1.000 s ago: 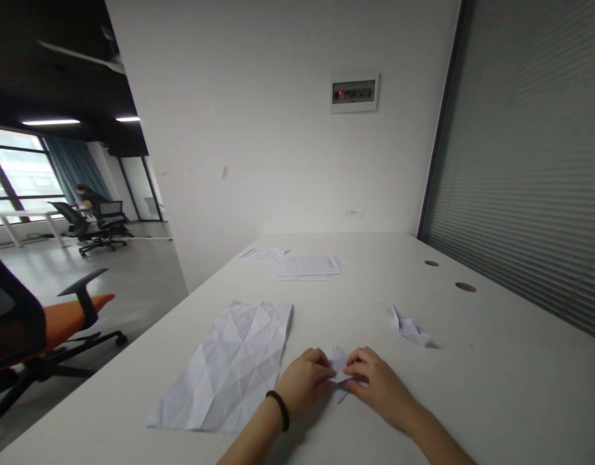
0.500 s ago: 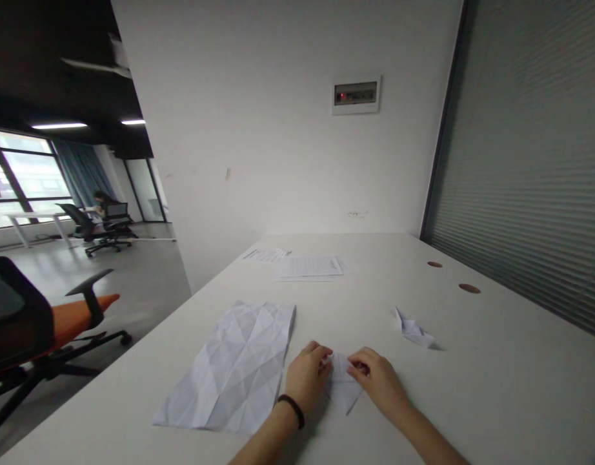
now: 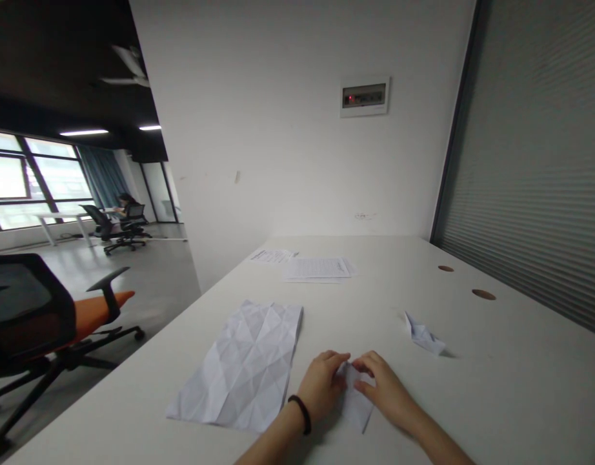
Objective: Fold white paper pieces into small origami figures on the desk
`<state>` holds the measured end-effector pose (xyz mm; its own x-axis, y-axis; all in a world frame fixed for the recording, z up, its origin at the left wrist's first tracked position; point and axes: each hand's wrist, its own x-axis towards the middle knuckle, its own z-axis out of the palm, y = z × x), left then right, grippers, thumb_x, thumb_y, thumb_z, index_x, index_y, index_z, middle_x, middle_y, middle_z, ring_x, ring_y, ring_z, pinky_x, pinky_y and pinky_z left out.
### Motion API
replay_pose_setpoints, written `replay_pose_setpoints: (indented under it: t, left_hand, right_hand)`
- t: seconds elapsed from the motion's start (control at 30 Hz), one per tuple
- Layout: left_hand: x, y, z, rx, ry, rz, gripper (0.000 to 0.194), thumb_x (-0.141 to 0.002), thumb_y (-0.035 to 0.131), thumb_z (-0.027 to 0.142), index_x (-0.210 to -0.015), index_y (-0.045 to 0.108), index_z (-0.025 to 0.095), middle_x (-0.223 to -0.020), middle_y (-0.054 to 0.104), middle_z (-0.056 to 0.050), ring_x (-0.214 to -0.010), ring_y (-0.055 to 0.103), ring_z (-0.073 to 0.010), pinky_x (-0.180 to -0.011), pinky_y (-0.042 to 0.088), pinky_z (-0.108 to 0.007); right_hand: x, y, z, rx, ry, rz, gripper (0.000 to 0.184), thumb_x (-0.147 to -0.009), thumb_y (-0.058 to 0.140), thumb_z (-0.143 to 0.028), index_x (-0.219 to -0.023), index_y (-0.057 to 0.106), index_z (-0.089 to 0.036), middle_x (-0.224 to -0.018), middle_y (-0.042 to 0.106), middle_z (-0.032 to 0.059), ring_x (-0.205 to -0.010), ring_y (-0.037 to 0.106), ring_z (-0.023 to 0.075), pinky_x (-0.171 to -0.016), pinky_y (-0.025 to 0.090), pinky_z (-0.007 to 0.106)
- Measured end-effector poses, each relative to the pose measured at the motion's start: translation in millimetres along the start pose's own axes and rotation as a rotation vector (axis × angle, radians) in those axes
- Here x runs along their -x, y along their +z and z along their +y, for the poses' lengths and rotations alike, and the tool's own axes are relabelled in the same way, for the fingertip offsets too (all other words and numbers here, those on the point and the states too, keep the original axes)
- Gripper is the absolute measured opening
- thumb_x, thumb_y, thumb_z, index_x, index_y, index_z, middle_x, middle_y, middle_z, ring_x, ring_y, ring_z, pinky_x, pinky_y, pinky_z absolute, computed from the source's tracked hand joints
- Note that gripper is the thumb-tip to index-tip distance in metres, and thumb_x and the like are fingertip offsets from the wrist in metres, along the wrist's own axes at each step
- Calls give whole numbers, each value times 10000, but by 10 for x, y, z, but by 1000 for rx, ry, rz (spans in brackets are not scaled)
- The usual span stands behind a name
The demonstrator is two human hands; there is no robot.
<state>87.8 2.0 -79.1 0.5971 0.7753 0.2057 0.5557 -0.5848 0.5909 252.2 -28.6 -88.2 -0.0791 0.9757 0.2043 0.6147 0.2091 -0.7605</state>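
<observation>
A small piece of white folded paper stands between my two hands near the front of the table, its pointed lower end toward me. My left hand, with a black band at the wrist, has its fingers closed on the paper's left side. From the right, my right hand has curved fingers and thumb at the paper's upper right edge. The fingers hide the paper's upper part. A creased white sheet with a triangular fold pattern lies left of my hands. To the right rests a small folded paper piece.
Printed sheets lie toward the far end of the white table. Two round holes are near the right edge. An orange-seated office chair stands left of the table. A person sits in the background.
The view has turned slightly left, so everything sits farther right. My hands have come closer together at the paper's upper edge, and the paper looks narrower between them.
</observation>
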Motion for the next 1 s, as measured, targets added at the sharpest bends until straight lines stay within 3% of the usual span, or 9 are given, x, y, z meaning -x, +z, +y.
replay_pose_setpoints:
  t: [0.1,0.2,0.4,0.57,0.67,0.8,0.93,1.0]
  left_hand:
    - [5,-12,48,44,15,12,480,-659,447,80,-1115,519,211,-998,589,-26,-912,505,-166,-836,365,-269]
    - [5,-32,84,43,7,93,335,-684,460,103,-970,585,225,-898,607,-7,-854,505,-164,-783,368,-265]
    - [-27,-19,60,334,-110,255,139,-706,494,165,-834,551,164,-611,515,42,-514,450,-92,-493,348,-187]
    - [-51,2,41,615,-140,288,215,-715,490,231,-919,507,167,-733,500,24,-431,462,-65,-373,341,-167]
    - [-50,-20,59,638,-119,281,230,-721,490,226,-938,526,162,-749,521,10,-461,513,-79,-417,393,-185]
    - [-29,-59,91,519,-30,289,132,-738,478,176,-832,569,157,-674,569,-9,-606,556,-130,-557,443,-225]
    - [21,-103,136,352,134,347,276,-719,495,121,-980,544,197,-933,555,-53,-838,527,-168,-699,444,-269]
    - [49,-133,168,275,175,327,381,-719,519,130,-1088,487,214,-1022,517,-63,-893,501,-175,-737,433,-281]
  right_hand:
    - [15,11,-6,-64,9,31,190,-631,518,-129,-807,560,-186,-825,583,27,-804,530,175,-751,413,283]
    - [18,28,-2,-223,12,30,166,-649,536,-161,-812,542,-195,-750,582,-1,-758,536,160,-709,419,264]
    - [-44,36,45,-580,130,112,321,-601,641,-359,-847,521,-191,-657,569,-28,-563,532,132,-493,407,223]
    - [-52,35,27,-709,136,93,384,-557,680,-401,-834,549,-168,-721,636,12,-685,590,186,-611,462,274]
    - [-34,51,12,-595,128,105,383,-572,667,-399,-850,571,-154,-754,655,35,-685,599,201,-622,473,292]
    - [2,10,-21,-211,-15,274,206,-667,595,-322,-805,573,-171,-750,632,35,-695,583,194,-636,461,283]
    - [36,-115,-51,114,-289,439,67,-747,473,-188,-757,538,-196,-719,555,18,-699,541,164,-638,432,256]
    - [53,-156,-56,244,-291,438,120,-745,447,-134,-781,537,-205,-744,548,21,-715,534,161,-656,423,258]
